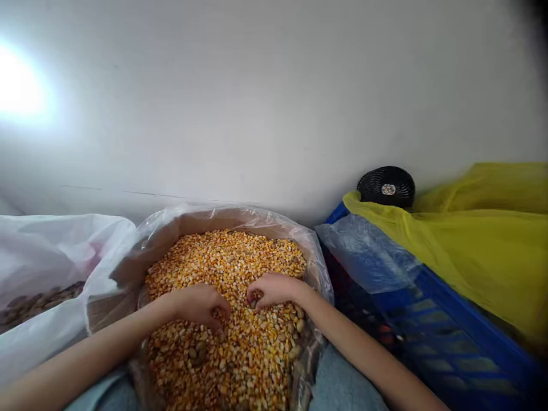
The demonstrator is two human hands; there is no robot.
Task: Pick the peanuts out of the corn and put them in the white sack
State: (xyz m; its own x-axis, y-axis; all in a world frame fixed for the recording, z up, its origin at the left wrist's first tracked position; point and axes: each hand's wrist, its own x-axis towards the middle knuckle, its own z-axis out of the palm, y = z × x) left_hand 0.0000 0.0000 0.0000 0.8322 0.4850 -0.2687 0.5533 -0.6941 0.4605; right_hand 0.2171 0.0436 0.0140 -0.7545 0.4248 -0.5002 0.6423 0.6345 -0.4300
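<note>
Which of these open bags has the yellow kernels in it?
The middle bag, clear plastic around its rim, with the left hand and right hand among its yellow kernels. The white bag at the picture's left shows brown pieces instead.

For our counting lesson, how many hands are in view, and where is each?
2: the left hand, at the corn kernels in the plastic-lined container, and the right hand, at the same kernels, just to its right. No other hand shows.
</note>
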